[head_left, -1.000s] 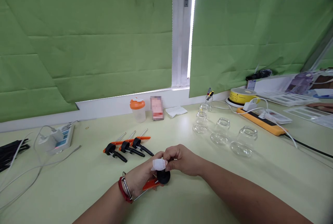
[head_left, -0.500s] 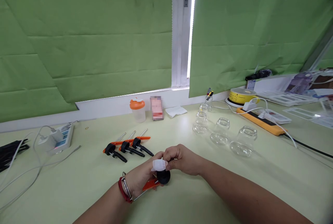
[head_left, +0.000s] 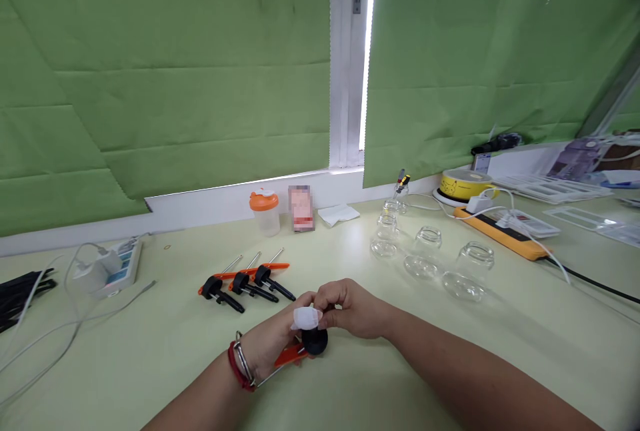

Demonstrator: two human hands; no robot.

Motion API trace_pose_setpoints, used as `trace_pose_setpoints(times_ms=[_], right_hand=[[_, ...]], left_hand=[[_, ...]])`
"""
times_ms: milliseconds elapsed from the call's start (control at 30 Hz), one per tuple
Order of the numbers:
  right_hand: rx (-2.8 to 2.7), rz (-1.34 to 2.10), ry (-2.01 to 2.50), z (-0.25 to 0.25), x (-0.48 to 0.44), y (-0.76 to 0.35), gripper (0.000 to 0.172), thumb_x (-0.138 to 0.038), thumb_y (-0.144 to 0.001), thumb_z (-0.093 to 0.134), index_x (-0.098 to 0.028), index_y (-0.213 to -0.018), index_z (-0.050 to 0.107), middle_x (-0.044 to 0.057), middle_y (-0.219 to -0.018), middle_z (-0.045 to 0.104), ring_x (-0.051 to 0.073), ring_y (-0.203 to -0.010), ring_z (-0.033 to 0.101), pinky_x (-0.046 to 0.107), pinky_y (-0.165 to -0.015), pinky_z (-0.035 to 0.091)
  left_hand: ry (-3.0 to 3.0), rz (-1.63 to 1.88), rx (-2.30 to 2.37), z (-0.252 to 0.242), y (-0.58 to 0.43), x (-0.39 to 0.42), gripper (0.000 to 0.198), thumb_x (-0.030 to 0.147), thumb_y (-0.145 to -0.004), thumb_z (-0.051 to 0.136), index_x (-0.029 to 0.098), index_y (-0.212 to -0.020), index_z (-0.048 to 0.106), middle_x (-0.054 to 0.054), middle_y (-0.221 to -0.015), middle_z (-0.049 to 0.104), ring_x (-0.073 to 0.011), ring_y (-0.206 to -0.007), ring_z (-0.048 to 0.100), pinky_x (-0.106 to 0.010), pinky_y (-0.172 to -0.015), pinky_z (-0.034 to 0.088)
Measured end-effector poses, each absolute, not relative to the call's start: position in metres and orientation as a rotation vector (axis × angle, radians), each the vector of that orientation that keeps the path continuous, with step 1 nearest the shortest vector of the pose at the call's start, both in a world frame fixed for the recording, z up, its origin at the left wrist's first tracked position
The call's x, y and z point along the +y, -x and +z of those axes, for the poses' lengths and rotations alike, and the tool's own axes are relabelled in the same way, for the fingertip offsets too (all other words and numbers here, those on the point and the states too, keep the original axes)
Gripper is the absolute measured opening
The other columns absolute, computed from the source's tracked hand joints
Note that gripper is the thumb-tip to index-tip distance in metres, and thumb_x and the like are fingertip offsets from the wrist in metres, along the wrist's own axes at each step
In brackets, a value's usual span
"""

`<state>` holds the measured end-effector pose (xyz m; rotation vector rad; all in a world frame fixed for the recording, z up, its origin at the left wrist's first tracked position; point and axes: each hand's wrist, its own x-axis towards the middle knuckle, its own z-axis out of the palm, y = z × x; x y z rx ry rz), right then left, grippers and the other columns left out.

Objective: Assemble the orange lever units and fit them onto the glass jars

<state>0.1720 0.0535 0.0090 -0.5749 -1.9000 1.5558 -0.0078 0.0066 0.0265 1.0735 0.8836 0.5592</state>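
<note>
My left hand [head_left: 273,337], with a red band and a metal bracelet at the wrist, is closed around a black-and-orange part with a thin metal rod [head_left: 314,342]. Its round black end faces up, and much of the rest is hidden by my fingers. A translucent white plastic piece [head_left: 305,317] sits just above that black end. My right hand [head_left: 347,307] is closed, its thumb and fingertips pressed together at the edge of the white piece. What lies within that pinch is hidden. Beyond my hands, several similar black-and-orange parts [head_left: 243,282] with metal rods lie side by side.
Several clear glass jars [head_left: 467,277] stand at the right. Behind are an orange-lidded shaker cup [head_left: 265,214], a pink box [head_left: 301,209] and white paper [head_left: 339,214]. Power strips [head_left: 500,234] with cables lie at right and left. A yellow round case [head_left: 465,185] is at the back right.
Almost nothing differs. Both hands keep the same hold in the same place, and the things on the table have not moved.
</note>
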Motion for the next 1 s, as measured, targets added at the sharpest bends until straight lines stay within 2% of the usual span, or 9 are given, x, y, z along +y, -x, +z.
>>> trace_pose_setpoints(times_ms=[300,567,1000], right_hand=[[-2.025,1.46,0.535,0.0118,0.0548,-0.1749,0.014,-0.028,-0.077,0.065,-0.02,-0.084,0.073,0.002,-0.083,0.062,0.014,-0.08,0.058,0.027,-0.076,0.046],[-1.995,1.464,0.536,0.0115,0.0539,-0.174,0.014,-0.029,-0.074,0.068,-0.018,-0.081,0.071,0.002,-0.08,0.063,0.013,-0.076,0.058,0.026,-0.072,0.047],[-2.03,1.39,0.561,0.0091,0.0553,-0.1745,0.012,-0.026,-0.07,0.071,-0.017,-0.077,0.069,0.001,-0.079,0.064,0.013,-0.074,0.059,0.026,-0.07,0.047]], left_hand=[[-1.067,0.563,0.905,0.0258,0.0094,0.0056,0.029,0.041,-0.074,0.055,0.023,-0.096,0.048,0.001,-0.077,0.047,-0.0119,-0.063,0.05,-0.022,-0.05,0.028],[-1.071,0.551,0.895,0.0266,0.0096,0.0057,0.036,0.044,-0.073,0.056,0.023,-0.101,0.049,0.0,-0.079,0.049,-0.0131,-0.064,0.051,-0.023,-0.051,0.028],[-1.07,0.561,0.87,0.028,0.0075,0.0052,0.028,0.04,-0.074,0.055,0.022,-0.093,0.048,0.0,-0.077,0.048,-0.0124,-0.064,0.05,-0.023,-0.051,0.028]])
